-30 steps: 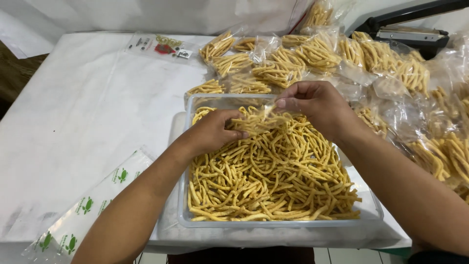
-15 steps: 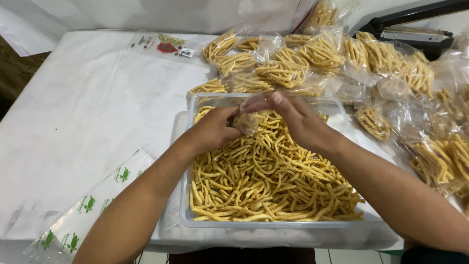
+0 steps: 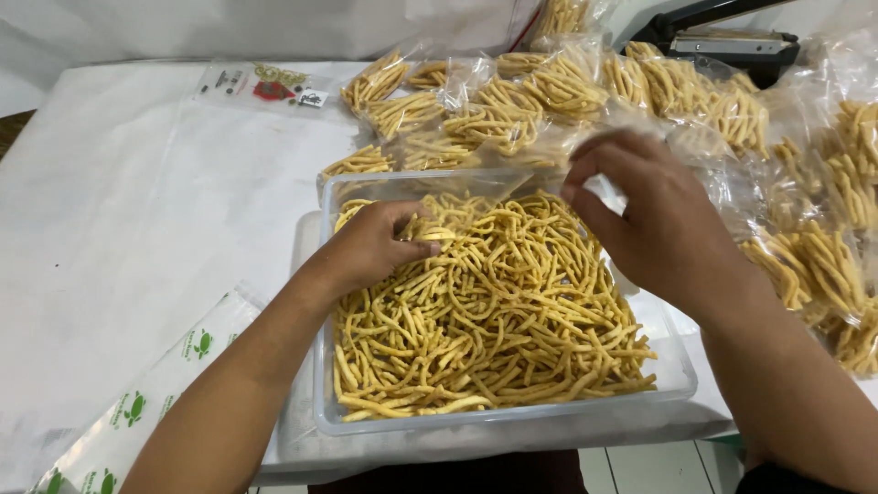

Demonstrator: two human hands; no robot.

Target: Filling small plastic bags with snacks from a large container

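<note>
Left hand (image 3: 380, 245) curled loosely, fingers dug into yellow fried snack sticks (image 3: 494, 320) at far-left of clear plastic tub (image 3: 512, 416), pinching a few. Right hand (image 3: 654, 215) half-closed over tub's far-right corner; can't tell if it holds anything. Sticks thin, bent, rough. Filled crinkly clear bags (image 3: 512, 101) piled far and right on white surface (image 3: 137, 229).

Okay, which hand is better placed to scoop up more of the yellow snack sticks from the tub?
Probably the left hand: it already rests curled in the snack sticks inside the clear tub, while the right hand hovers over the tub's far right edge.
</note>
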